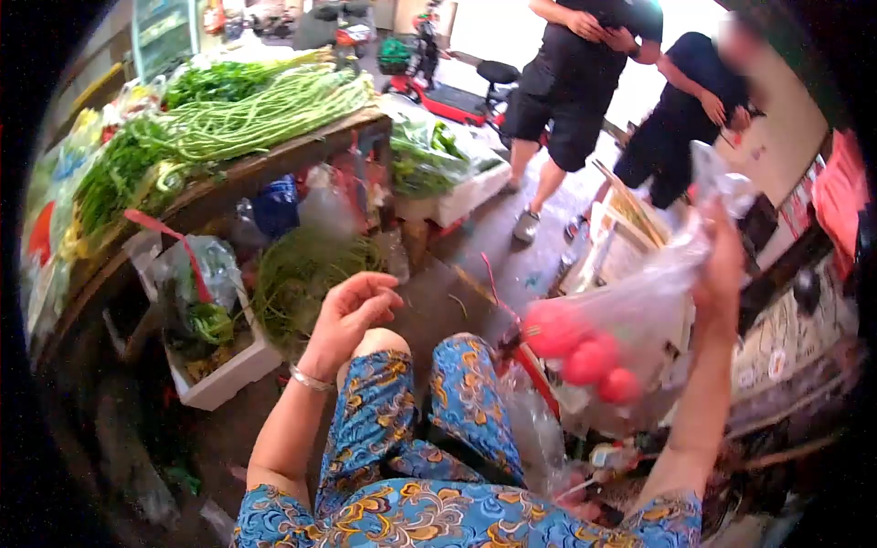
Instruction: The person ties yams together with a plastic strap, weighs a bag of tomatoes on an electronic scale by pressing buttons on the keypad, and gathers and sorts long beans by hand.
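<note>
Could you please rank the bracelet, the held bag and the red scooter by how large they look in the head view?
Largest to smallest:
1. Bag
2. Red scooter
3. Bracelet

- Table (306,142): wooden; carries long green beans (265,114) and leafy greens (123,173).
- Blue bag (277,205): beneath the table.
- White box (224,388): on the floor (429,310), holds greenery.
- Red scooter (452,102): parked behind, green basket (395,55) fitted.
- Two people, standing: one in shorts (571,100), one in dark clothing (681,114).
</note>
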A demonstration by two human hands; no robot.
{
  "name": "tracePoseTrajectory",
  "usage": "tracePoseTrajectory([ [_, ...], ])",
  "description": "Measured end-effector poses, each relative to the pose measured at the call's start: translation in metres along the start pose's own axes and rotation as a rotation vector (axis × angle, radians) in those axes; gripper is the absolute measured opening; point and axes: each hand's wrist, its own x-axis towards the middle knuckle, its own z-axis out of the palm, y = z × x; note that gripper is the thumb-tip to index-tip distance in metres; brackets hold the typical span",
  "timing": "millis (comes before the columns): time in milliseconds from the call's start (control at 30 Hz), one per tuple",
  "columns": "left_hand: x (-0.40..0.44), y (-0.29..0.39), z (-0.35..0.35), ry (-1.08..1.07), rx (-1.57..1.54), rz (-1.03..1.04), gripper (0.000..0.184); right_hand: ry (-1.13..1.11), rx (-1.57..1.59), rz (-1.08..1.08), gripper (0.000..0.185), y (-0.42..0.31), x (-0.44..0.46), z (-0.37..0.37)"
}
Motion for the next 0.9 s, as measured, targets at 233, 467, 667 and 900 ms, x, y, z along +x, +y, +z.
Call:
tracePoseTrajectory([
  [233,-0.014,0.062,0.070,-0.357,0.026,0.234,0.068,-0.588,0.152,0.301,0.052,-0.002,-0.129,0.131],
  [467,-0.031,0.063,0.074,-0.196,-0.099,0.363,0.032,-1.060,0.346,0.224,0.044,0.014,-0.169,0.166],
  [667,-0.062,0.084,0.009,-0.012,0.001,0.114,0.040,-0.599,0.528,0.169,0.051,0.030,-0.151,0.147],
  [900,-0.097,0.117,-0.025,0.100,-0.034,0.321,0.035,-0.896,1.289,0.469,0.042,0.035,-0.115,0.099],
])
